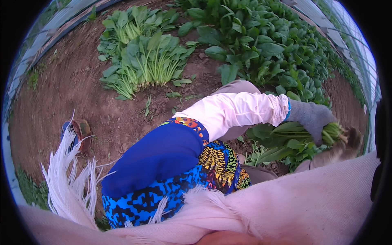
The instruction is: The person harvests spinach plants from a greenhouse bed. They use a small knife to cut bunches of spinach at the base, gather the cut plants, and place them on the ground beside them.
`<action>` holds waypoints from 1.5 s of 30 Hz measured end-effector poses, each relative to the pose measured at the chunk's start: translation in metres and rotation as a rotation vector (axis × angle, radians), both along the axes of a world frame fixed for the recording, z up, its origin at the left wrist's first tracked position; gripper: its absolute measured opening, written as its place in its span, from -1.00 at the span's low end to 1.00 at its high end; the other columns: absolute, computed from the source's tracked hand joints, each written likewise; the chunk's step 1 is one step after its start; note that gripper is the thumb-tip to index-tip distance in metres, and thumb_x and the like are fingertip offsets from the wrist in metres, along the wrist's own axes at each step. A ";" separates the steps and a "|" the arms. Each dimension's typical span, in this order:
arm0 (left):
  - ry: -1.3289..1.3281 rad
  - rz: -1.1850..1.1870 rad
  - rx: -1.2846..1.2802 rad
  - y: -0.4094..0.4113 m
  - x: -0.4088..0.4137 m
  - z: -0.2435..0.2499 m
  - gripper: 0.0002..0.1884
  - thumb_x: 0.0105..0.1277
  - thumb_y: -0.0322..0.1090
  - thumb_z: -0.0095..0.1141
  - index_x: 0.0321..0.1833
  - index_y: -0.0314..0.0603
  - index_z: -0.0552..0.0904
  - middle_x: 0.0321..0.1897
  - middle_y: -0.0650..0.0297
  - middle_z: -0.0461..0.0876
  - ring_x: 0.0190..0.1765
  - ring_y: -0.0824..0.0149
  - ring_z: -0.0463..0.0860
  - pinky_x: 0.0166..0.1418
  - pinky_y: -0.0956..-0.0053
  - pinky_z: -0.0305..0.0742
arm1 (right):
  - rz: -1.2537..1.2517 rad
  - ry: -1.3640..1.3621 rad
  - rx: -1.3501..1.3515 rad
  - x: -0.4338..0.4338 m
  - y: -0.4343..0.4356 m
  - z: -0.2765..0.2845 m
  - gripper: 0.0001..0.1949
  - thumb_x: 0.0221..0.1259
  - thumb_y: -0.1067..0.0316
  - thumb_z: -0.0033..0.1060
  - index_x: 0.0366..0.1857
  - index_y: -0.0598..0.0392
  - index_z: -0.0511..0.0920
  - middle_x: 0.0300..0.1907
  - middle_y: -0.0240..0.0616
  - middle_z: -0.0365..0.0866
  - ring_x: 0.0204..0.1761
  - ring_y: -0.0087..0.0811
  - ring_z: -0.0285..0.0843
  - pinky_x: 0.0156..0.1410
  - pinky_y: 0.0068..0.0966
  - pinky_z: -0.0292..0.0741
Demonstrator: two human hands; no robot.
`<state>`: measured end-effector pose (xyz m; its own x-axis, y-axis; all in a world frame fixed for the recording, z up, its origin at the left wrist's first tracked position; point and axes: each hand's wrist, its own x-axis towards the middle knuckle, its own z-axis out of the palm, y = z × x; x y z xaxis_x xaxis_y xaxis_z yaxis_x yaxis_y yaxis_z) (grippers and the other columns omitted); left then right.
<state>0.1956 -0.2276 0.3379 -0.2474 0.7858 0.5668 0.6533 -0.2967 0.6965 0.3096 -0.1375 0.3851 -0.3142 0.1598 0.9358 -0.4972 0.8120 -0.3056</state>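
Observation:
My left hand (pixel 312 118), in a grey knit glove, is closed around the stems of a bunch of spinach (pixel 284 137). The leaves point left, and the cut root ends (pixel 341 134) stick out past the glove to the right. Beside those root ends is my right hand (pixel 352 142), blurred and partly hidden by the bunch and the dark rim. Whether its fingers grip anything is unclear. Loose small leaves (pixel 257 154) lie on the soil under the bunch.
Bunches of picked spinach (pixel 153 61) lie on the bare soil (pixel 55 101) at upper left. A dense bed of growing spinach (pixel 269 46) fills the upper right. A brown-and-blue object (pixel 81 134) sits at left, near a fringed pale scarf (pixel 67 183). Plastic-sheet walls (pixel 346 39) curve along the sides.

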 end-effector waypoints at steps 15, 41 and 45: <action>-0.210 1.066 0.883 -0.387 -0.037 0.017 -0.58 0.10 -0.60 0.16 0.09 -0.40 0.59 -0.19 0.09 0.73 -0.21 0.25 0.74 -0.08 0.38 0.71 | 0.100 -0.673 -0.236 -0.013 0.010 -0.115 -0.62 0.33 0.20 0.32 0.08 0.27 0.59 -0.09 -0.21 0.68 -0.14 -0.33 0.63 0.02 -0.35 0.54; 0.919 0.300 -1.419 -0.526 -0.070 -0.289 -0.90 0.15 -0.34 0.20 -0.28 0.10 0.66 -0.34 0.48 0.62 -0.04 0.33 0.65 0.46 0.28 0.33 | -0.163 -1.165 -0.425 0.028 0.043 -0.224 -0.62 0.38 0.18 0.26 0.11 0.25 0.60 -0.11 -0.23 0.68 -0.16 -0.39 0.60 -0.01 -0.41 0.53; 0.936 0.271 -1.428 -0.530 -0.073 -0.283 -0.85 0.14 -0.36 0.21 -0.22 0.06 0.65 -0.28 0.48 0.63 0.04 0.33 0.63 0.47 0.30 0.32 | -0.190 -1.155 -0.454 0.030 0.049 -0.225 -0.62 0.39 0.18 0.25 0.12 0.24 0.60 -0.11 -0.24 0.68 -0.17 -0.40 0.60 -0.01 -0.42 0.53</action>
